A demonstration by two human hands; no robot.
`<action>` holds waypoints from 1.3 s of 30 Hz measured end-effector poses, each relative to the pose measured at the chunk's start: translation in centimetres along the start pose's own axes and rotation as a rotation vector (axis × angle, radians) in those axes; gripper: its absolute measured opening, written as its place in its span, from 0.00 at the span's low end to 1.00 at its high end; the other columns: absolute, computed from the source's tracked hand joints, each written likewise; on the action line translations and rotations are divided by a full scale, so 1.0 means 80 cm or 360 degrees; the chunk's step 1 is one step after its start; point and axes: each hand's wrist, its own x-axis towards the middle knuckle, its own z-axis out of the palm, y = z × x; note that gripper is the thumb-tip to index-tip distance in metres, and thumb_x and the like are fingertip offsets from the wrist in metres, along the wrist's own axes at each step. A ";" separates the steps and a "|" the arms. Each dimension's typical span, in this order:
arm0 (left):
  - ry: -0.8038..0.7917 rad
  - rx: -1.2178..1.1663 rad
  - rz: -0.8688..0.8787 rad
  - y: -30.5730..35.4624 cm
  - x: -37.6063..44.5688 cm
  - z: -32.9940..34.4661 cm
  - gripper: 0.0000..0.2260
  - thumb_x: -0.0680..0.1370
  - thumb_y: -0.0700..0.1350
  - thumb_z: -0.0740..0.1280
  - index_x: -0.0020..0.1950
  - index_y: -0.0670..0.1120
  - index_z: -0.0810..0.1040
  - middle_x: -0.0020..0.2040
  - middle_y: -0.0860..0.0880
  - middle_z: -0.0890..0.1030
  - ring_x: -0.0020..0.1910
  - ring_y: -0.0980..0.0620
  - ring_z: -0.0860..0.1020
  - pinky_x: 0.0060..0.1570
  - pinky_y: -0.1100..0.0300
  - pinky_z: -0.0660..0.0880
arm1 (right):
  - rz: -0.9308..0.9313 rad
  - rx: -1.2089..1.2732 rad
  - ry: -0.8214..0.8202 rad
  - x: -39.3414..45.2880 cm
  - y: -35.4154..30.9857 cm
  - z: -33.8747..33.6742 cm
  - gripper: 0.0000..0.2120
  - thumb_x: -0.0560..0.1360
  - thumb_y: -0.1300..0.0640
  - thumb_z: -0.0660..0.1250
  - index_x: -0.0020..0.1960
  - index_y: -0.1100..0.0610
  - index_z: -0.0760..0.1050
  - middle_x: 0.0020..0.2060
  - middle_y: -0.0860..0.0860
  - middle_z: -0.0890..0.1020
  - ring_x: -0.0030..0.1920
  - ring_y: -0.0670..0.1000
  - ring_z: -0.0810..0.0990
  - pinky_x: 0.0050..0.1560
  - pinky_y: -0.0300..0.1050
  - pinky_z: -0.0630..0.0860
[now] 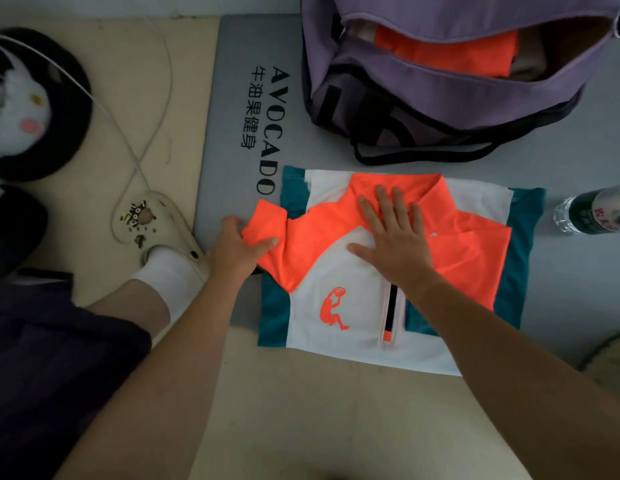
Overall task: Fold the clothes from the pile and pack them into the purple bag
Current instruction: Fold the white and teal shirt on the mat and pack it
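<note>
A: Entry. The shirt [339, 282], white with orange and teal panels, lies flat, partly on the grey mat [232, 98] and partly on the beige floor [301, 410]. The right sleeve side looks already folded in.

B: Hands?

A: The left hand [237, 249] pinches the orange sleeve [267, 220], thumb on top. The right hand [393, 233] is spread flat, pressing the chest just below the collar.

B: Risks from here?

A: If the sleeve is dragged across faster than the flat hand anchors, the slick-looking fabric could slide and bunch, skewing the fold. The hem hangs off the mat edge, so the body may crease there.

B: And the bag?

A: The purple bag [440, 109] sits just beyond the collar, mouth open, something orange already inside. Its black strap [422, 157] trails near the shirt and could catch on transfer.

B: Anything else nearby?

A: A water bottle [592, 211] lies on its side to the right; a wide sweep could knock it. A shoe [156, 226] and a cable [138, 140] lie to the left, apart from the shirt.
</note>
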 end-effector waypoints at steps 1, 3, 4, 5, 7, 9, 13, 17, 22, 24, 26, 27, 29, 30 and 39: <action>-0.0048 -0.0106 -0.0056 -0.003 0.001 0.000 0.28 0.70 0.51 0.78 0.62 0.40 0.72 0.57 0.43 0.78 0.55 0.45 0.78 0.55 0.51 0.74 | 0.0000 -0.0010 -0.0010 0.001 0.000 0.000 0.41 0.74 0.31 0.57 0.80 0.50 0.50 0.79 0.56 0.51 0.78 0.62 0.50 0.75 0.64 0.48; -0.0135 -0.0192 -0.0100 -0.006 0.004 -0.003 0.19 0.72 0.48 0.77 0.54 0.37 0.78 0.49 0.41 0.82 0.47 0.44 0.80 0.46 0.54 0.73 | 0.0013 -0.0026 -0.0021 0.003 -0.001 0.001 0.42 0.74 0.31 0.57 0.80 0.50 0.49 0.79 0.56 0.50 0.78 0.62 0.49 0.75 0.64 0.47; -0.0163 -0.0265 -0.0099 -0.007 0.003 -0.004 0.16 0.72 0.47 0.76 0.50 0.35 0.80 0.45 0.40 0.82 0.44 0.44 0.80 0.43 0.55 0.73 | 0.0024 -0.0029 -0.0024 0.004 -0.002 0.001 0.42 0.74 0.31 0.57 0.80 0.50 0.48 0.79 0.56 0.50 0.78 0.62 0.48 0.75 0.64 0.46; -0.0157 -0.0365 -0.0103 -0.007 0.000 -0.007 0.14 0.73 0.46 0.75 0.48 0.35 0.80 0.43 0.41 0.81 0.42 0.45 0.79 0.42 0.55 0.72 | 0.0033 -0.0035 -0.0035 0.005 -0.003 0.000 0.42 0.74 0.31 0.57 0.80 0.50 0.47 0.79 0.56 0.49 0.78 0.62 0.47 0.75 0.64 0.46; -0.0064 -0.0615 -0.0152 -0.003 -0.008 -0.016 0.09 0.72 0.46 0.75 0.45 0.42 0.79 0.42 0.46 0.80 0.41 0.49 0.78 0.42 0.55 0.72 | 0.0048 -0.0053 -0.0087 0.006 -0.005 -0.004 0.43 0.74 0.30 0.56 0.80 0.50 0.45 0.79 0.56 0.47 0.79 0.62 0.45 0.75 0.63 0.44; 0.0037 -0.0867 -0.0172 -0.001 -0.020 -0.026 0.06 0.72 0.44 0.74 0.44 0.47 0.79 0.43 0.49 0.81 0.42 0.51 0.78 0.44 0.55 0.74 | 0.0060 -0.0075 -0.0170 0.007 -0.008 -0.011 0.43 0.74 0.30 0.55 0.80 0.50 0.42 0.79 0.56 0.44 0.79 0.62 0.43 0.75 0.63 0.43; 0.0062 -0.0686 -0.0031 0.007 -0.045 -0.034 0.06 0.71 0.45 0.66 0.38 0.42 0.76 0.36 0.42 0.79 0.36 0.51 0.74 0.40 0.53 0.73 | 0.0094 -0.0115 -0.0224 0.010 -0.020 -0.031 0.43 0.76 0.36 0.61 0.80 0.52 0.44 0.79 0.58 0.44 0.78 0.62 0.44 0.74 0.65 0.46; 0.0205 0.0380 0.0647 0.033 -0.075 -0.021 0.10 0.69 0.44 0.63 0.29 0.42 0.71 0.33 0.43 0.73 0.40 0.42 0.72 0.45 0.48 0.72 | 0.0048 0.0244 0.0283 -0.011 -0.047 -0.047 0.26 0.75 0.56 0.65 0.72 0.60 0.67 0.71 0.61 0.68 0.71 0.62 0.67 0.69 0.59 0.62; -0.0020 0.0823 0.0868 0.076 -0.103 0.012 0.16 0.78 0.53 0.64 0.35 0.45 0.77 0.37 0.49 0.78 0.51 0.46 0.76 0.66 0.49 0.64 | 0.1011 0.2372 -0.0351 -0.035 -0.073 -0.064 0.16 0.81 0.48 0.62 0.46 0.59 0.79 0.40 0.57 0.84 0.39 0.55 0.83 0.43 0.46 0.78; -0.0383 0.0499 0.0661 0.082 -0.110 0.018 0.14 0.76 0.59 0.66 0.38 0.50 0.77 0.34 0.55 0.78 0.43 0.51 0.80 0.56 0.54 0.73 | 0.1162 0.2592 -0.0540 -0.040 -0.069 -0.061 0.20 0.79 0.41 0.61 0.50 0.58 0.80 0.45 0.56 0.85 0.44 0.54 0.84 0.47 0.48 0.80; -0.0683 0.0095 0.0397 0.082 -0.115 0.021 0.12 0.72 0.62 0.68 0.51 0.58 0.78 0.41 0.58 0.81 0.40 0.56 0.81 0.47 0.56 0.77 | 0.1176 0.2601 -0.0568 -0.045 -0.063 -0.052 0.20 0.78 0.40 0.63 0.50 0.57 0.79 0.46 0.54 0.84 0.45 0.53 0.83 0.48 0.47 0.81; -0.0699 -0.0004 0.0341 0.078 -0.115 0.022 0.14 0.72 0.62 0.68 0.55 0.61 0.77 0.43 0.57 0.81 0.39 0.55 0.82 0.47 0.56 0.79 | 0.1155 0.2551 -0.0563 -0.048 -0.062 -0.048 0.19 0.77 0.40 0.64 0.48 0.57 0.79 0.44 0.54 0.84 0.44 0.51 0.83 0.48 0.46 0.80; -0.0537 0.0052 0.0328 0.067 -0.109 0.026 0.17 0.74 0.59 0.68 0.61 0.58 0.77 0.49 0.53 0.81 0.44 0.51 0.81 0.51 0.53 0.78 | 0.1145 0.2412 -0.0529 -0.049 -0.061 -0.036 0.17 0.77 0.43 0.67 0.44 0.58 0.79 0.42 0.55 0.84 0.40 0.50 0.82 0.47 0.47 0.80; -0.0444 0.0176 0.0346 0.061 -0.105 0.028 0.16 0.75 0.58 0.67 0.61 0.56 0.78 0.53 0.52 0.80 0.50 0.49 0.80 0.53 0.53 0.76 | 0.1158 0.2336 -0.0494 -0.047 -0.062 -0.032 0.17 0.76 0.45 0.69 0.44 0.60 0.79 0.41 0.57 0.84 0.38 0.50 0.82 0.45 0.47 0.80; -0.0469 0.0582 0.0590 0.023 -0.113 0.045 0.28 0.75 0.66 0.63 0.24 0.45 0.73 0.25 0.53 0.76 0.31 0.54 0.74 0.43 0.53 0.71 | 0.0966 0.1631 -0.0410 -0.030 -0.064 -0.017 0.09 0.75 0.59 0.69 0.39 0.62 0.76 0.32 0.59 0.79 0.18 0.44 0.74 0.24 0.37 0.68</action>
